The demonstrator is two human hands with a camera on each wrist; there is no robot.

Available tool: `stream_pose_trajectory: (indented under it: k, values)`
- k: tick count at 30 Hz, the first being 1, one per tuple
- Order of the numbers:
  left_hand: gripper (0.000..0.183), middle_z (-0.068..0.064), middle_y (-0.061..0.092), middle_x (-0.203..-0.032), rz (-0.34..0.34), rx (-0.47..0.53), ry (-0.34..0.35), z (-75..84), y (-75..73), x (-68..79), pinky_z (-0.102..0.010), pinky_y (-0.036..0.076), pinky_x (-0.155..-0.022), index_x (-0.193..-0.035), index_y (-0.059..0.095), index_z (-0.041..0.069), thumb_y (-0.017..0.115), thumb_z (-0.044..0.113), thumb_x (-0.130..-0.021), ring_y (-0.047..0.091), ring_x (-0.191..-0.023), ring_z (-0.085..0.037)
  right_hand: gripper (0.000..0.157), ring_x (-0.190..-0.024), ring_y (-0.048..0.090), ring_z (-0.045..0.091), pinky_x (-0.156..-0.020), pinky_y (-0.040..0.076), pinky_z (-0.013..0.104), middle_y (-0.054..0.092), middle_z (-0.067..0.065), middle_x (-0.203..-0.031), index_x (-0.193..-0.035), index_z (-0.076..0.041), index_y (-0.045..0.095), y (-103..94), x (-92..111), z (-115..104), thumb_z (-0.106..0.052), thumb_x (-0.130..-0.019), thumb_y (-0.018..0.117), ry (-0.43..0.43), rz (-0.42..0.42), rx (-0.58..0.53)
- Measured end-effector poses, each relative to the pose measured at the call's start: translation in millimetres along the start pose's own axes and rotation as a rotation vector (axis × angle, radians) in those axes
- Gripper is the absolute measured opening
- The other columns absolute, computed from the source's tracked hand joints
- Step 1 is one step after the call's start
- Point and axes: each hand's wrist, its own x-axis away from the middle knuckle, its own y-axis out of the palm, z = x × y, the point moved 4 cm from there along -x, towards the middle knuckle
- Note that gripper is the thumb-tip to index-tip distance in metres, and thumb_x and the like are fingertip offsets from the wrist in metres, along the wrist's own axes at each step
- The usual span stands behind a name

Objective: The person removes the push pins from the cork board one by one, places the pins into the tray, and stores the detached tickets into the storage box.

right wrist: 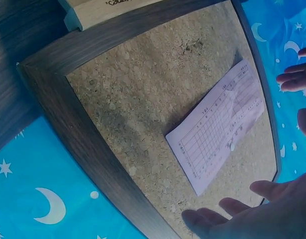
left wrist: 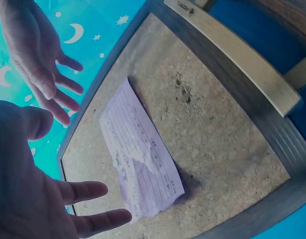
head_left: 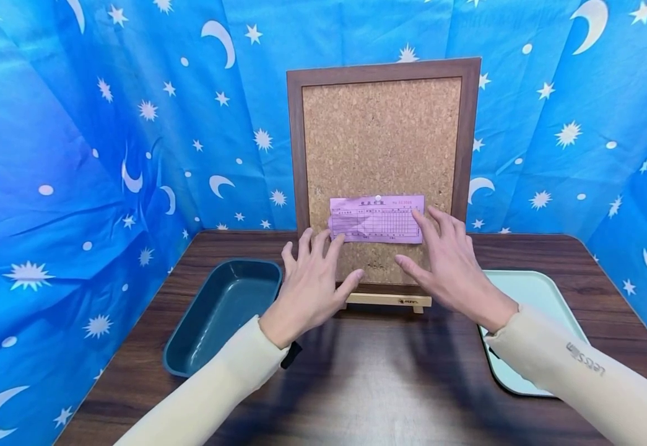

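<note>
A pink printed form slip, creased on its left half, hangs low on a framed cork board, with a white pushpin at its top edge. My left hand is at the slip's lower left, fingers spread and holding nothing. On the other side my right hand is spread too, its fingertips by the slip's right edge. In the left wrist view the slip stands off the cork at its lower edge and casts a shadow.
The board stands on a small wooden easel on a dark wood table. A dark teal tray lies to the left. The pale green tray on the right is partly behind my right forearm. Blue moon-and-star cloth hangs around the table.
</note>
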Motion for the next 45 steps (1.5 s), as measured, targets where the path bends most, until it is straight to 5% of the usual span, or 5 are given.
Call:
stream_pose_trajectory:
  k: [12,18,25,38,45]
  values:
    - [0.061,-0.015,0.041,-0.133,0.056,-0.001,0.005,-9.3,-1.1,-10.2,-0.063,0.014,-0.096,-0.137,0.043,0.009,0.042,0.052,-0.094,0.027,-0.128,-0.038,0.068,-0.132,0.021,0.043,-0.102,0.022,0.058,0.024,0.026,-0.146,-0.146,-0.006,0.029,2.9,-11.3,-4.2,-0.037,-0.093,0.058,0.040,-0.065,-0.052]
    - [0.062,-0.017,0.047,-0.126,0.067,0.013,-0.001,-15.2,-3.2,-15.5,-0.053,0.021,-0.094,-0.137,0.042,0.005,0.047,0.048,-0.094,0.033,-0.119,-0.034,0.062,-0.127,0.028,0.037,-0.099,0.029,0.054,0.031,0.022,-0.140,-0.142,-0.004,0.034,3.1,-17.0,-8.4,-0.034,-0.093,0.057,0.036,-0.036,-0.087]
    - [0.048,-0.014,0.054,-0.098,0.144,-0.040,-0.065,-27.3,-3.2,-25.6,-0.053,0.022,-0.086,-0.121,0.053,0.002,0.055,0.041,-0.092,0.039,-0.098,-0.034,0.052,-0.109,0.039,0.031,-0.086,0.037,0.046,0.044,0.018,-0.123,-0.135,-0.004,0.042,1.6,-26.8,-10.0,-0.025,-0.091,0.061,0.003,0.046,-0.126]
    - [0.043,-0.016,0.055,-0.103,0.147,0.001,-0.133,-41.1,0.8,-40.5,-0.051,0.024,-0.081,-0.116,0.056,0.000,0.058,0.035,-0.092,0.039,-0.097,-0.034,0.045,-0.111,0.045,0.028,-0.092,0.037,0.047,0.049,0.013,-0.123,-0.131,-0.004,0.048,7.8,-41.2,-7.8,-0.023,-0.091,0.060,0.036,0.008,-0.155]
    - [0.038,-0.011,0.056,-0.103,0.105,0.072,-0.189,-50.9,7.1,-47.0,-0.049,0.022,-0.082,-0.114,0.057,0.003,0.055,0.036,-0.094,0.039,-0.098,-0.030,0.036,-0.097,0.057,0.025,-0.081,0.048,0.040,0.055,0.013,-0.113,-0.124,-0.001,0.053,12.8,-53.2,-5.7,-0.013,-0.090,0.059,0.003,-0.019,-0.193]
